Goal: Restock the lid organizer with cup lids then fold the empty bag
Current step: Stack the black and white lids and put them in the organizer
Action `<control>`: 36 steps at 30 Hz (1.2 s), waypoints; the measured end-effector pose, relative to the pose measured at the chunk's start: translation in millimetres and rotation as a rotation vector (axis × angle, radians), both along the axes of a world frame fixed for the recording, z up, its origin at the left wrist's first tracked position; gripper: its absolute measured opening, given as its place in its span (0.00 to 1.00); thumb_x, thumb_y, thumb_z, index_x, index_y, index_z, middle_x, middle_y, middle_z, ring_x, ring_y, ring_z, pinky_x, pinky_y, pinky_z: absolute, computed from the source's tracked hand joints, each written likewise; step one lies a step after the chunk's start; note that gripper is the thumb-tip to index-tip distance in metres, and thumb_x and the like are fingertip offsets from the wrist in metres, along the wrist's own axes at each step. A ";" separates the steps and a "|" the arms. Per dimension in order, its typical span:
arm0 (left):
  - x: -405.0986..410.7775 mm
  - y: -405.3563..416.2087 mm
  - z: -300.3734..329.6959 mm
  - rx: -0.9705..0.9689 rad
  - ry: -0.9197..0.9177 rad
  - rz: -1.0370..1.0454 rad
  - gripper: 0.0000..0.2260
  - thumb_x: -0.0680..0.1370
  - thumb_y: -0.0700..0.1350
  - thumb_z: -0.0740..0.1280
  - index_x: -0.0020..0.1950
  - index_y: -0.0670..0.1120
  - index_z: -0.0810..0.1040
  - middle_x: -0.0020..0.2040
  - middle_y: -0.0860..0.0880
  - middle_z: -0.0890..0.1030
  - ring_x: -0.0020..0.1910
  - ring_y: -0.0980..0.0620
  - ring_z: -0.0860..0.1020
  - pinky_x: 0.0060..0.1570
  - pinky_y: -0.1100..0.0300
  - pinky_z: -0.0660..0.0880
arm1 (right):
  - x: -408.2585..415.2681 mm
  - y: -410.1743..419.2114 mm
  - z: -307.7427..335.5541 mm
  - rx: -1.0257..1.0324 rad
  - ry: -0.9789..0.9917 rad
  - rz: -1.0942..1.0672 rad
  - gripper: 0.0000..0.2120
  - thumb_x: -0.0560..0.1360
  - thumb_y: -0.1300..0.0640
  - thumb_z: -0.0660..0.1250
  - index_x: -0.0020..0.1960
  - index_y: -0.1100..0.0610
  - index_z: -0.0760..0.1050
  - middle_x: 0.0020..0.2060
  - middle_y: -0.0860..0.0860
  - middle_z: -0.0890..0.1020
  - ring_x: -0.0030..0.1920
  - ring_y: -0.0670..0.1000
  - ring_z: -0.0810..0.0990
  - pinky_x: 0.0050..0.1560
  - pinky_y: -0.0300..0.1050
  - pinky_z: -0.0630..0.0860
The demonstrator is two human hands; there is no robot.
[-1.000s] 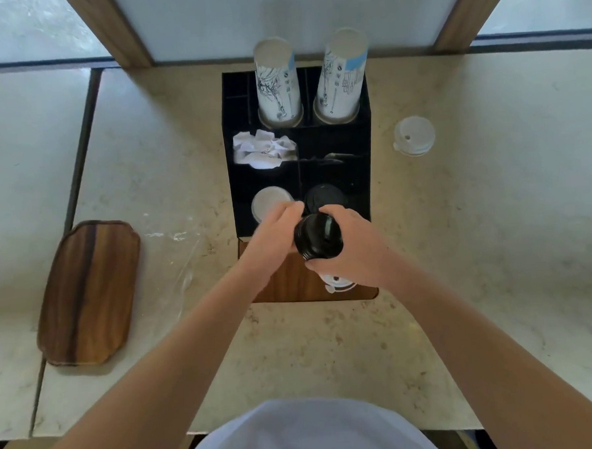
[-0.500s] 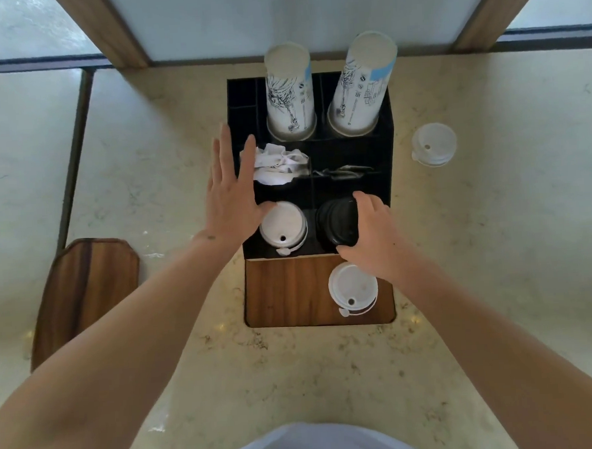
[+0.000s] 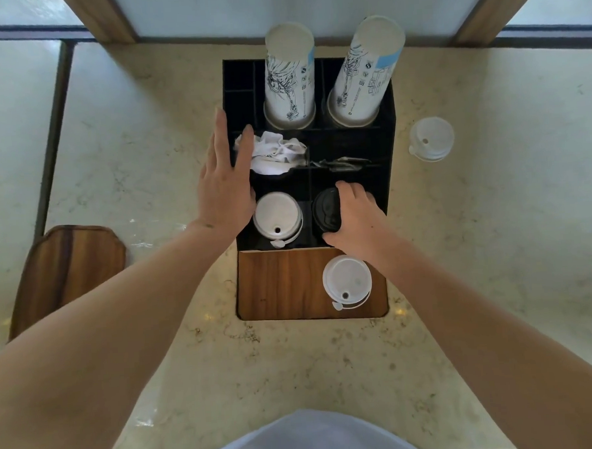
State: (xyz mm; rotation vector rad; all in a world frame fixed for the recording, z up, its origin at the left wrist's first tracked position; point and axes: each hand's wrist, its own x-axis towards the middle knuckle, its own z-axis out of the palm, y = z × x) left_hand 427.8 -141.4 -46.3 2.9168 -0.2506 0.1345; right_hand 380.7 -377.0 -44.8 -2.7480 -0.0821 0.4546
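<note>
The black lid organizer stands at the middle of the counter. White lids fill its front left slot. In the front right slot sits a stack of black lids, and my right hand grips it from the right side. My left hand lies flat with fingers apart against the organizer's left wall. Another white lid stack rests on the organizer's wooden front ledge. A lone white lid lies on the counter to the right. A thin clear bag lies on the counter to the left, barely visible.
Two upside-down stacks of paper cups stand in the organizer's back slots. Crumpled white napkins and dark packets fill the middle row. A wooden tray lies at the left. Window frames line the counter's far edge.
My right hand carried the black lids from in front of the organizer into the front right slot. My left hand let go of them and moved to the organizer's left wall, fingers spread.
</note>
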 end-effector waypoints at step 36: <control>-200.7 -96.3 1.5 -1.080 0.990 0.755 0.09 0.80 0.47 0.65 0.60 0.51 0.76 0.53 0.48 0.81 0.48 0.50 0.83 0.41 0.56 0.80 | -143.2 -13.7 -29.7 0.057 -0.068 -0.113 0.49 0.59 0.44 0.82 0.72 0.52 0.61 0.68 0.53 0.69 0.64 0.58 0.70 0.59 0.54 0.75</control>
